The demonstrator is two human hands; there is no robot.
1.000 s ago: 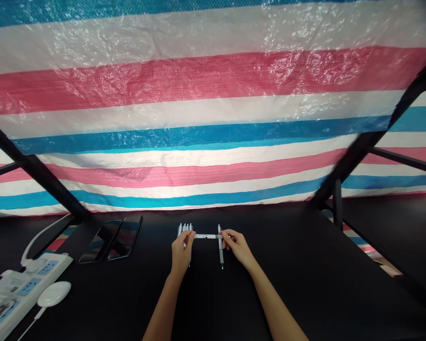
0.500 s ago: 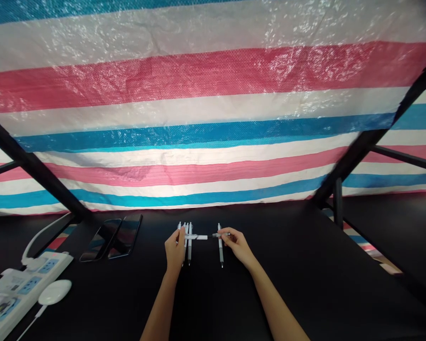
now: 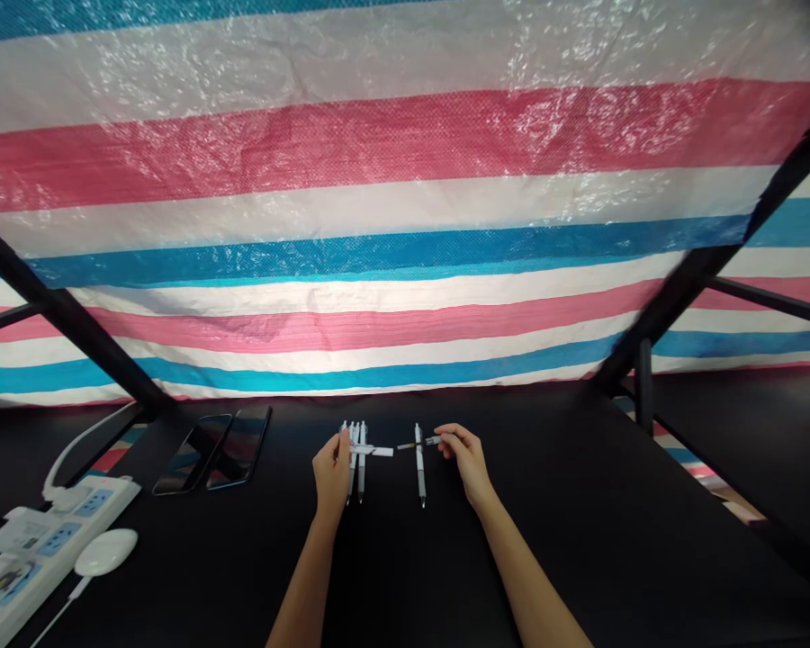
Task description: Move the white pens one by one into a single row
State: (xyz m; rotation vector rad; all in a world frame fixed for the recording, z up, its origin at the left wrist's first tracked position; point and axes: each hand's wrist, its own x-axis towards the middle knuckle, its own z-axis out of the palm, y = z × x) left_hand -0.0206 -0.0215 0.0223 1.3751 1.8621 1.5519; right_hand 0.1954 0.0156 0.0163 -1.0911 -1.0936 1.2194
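Observation:
My left hand (image 3: 332,470) is closed around a white pen barrel (image 3: 380,451), which points to the right. Under and beside it, several white-and-grey pens (image 3: 362,477) lie side by side on the black table. My right hand (image 3: 464,461) pinches the grey front section of a pen (image 3: 434,441), from which a thin dark refill (image 3: 407,446) sticks out to the left. A small gap separates the refill's end from the barrel. Below the refill lies another white-and-grey pen (image 3: 420,475), apart from the group and nearest to my right hand.
Two dark phones (image 3: 239,450) lie at the left of the black table (image 3: 580,504). A white power strip (image 3: 60,531) and a round white charger (image 3: 106,552) with a cable are nearer on that side. Striped sheeting (image 3: 378,333) hangs behind, between black frame bars (image 3: 641,333).
My right hand has moved slightly right with the front section and refill, widening the distance from the barrel. My left hand has barely moved.

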